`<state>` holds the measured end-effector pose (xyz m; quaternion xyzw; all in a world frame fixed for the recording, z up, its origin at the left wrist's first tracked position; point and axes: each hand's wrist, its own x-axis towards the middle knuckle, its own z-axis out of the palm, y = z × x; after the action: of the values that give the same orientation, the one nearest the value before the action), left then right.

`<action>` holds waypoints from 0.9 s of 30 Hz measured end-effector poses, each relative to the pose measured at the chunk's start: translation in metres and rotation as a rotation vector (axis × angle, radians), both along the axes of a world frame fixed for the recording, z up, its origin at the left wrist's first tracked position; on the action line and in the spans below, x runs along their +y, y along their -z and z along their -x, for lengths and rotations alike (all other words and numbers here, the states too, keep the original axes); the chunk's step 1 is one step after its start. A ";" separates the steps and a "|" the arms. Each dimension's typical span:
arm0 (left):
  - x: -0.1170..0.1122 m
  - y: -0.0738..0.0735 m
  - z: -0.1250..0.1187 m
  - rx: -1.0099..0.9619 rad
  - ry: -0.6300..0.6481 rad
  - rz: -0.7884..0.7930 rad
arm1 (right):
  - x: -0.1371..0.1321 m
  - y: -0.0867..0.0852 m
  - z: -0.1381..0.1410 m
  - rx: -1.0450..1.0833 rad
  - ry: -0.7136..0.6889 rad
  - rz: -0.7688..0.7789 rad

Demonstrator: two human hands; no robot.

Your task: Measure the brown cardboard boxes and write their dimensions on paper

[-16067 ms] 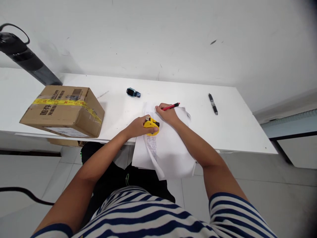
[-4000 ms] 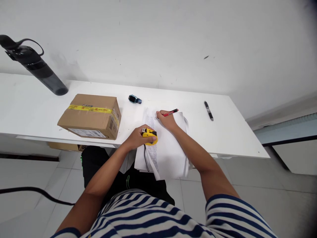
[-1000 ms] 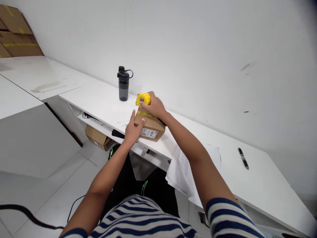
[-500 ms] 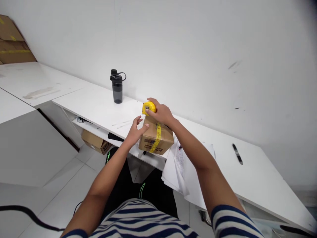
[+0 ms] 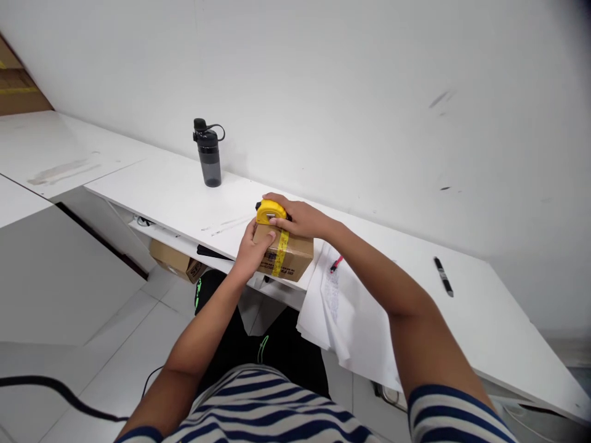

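Note:
A yellow tape measure (image 5: 268, 211) rests against the top far-left edge of a small cardboard box (image 5: 296, 257). My right hand (image 5: 300, 218) is closed round the tape measure, fingers over its top and thumb along its near side. The box has yellow printed tape across it and sits at the desk's front edge. My left hand (image 5: 253, 251) grips the box's left side, with the thumb on its top and the other fingers partly hidden behind it. No pulled-out blade can be made out.
A dark water bottle (image 5: 210, 157) stands near the wall. Right of the box lie loose papers (image 5: 318, 314) with a red pen (image 5: 336, 264), and farther right a black marker (image 5: 443, 277). Another carton (image 5: 178, 259) is below the desk (image 5: 175, 175); stacked cartons (image 5: 18, 92) stand far left.
My right hand has brought the tape measure down onto the box's edge and turned it. My left hand has closed in on the box's side. The view has shifted slightly.

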<state>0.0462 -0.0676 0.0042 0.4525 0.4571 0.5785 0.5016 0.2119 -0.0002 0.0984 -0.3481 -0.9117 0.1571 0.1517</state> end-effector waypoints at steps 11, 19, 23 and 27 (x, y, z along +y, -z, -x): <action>0.005 -0.003 0.002 0.150 -0.040 -0.080 | -0.043 -0.015 -0.112 -0.016 0.259 0.172; 0.006 -0.004 -0.001 0.136 -0.045 -0.097 | -0.055 0.003 -0.136 0.079 0.365 0.195; 0.008 0.000 0.000 0.115 -0.052 -0.091 | -0.050 0.009 -0.136 0.175 0.361 0.227; 0.010 0.002 0.000 0.101 -0.056 -0.093 | -0.038 0.008 -0.120 0.290 0.353 0.243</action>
<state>0.0458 -0.0572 0.0019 0.4910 0.4671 0.5894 0.4398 0.3317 -0.0379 0.0902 -0.4914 -0.7799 0.2849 0.2628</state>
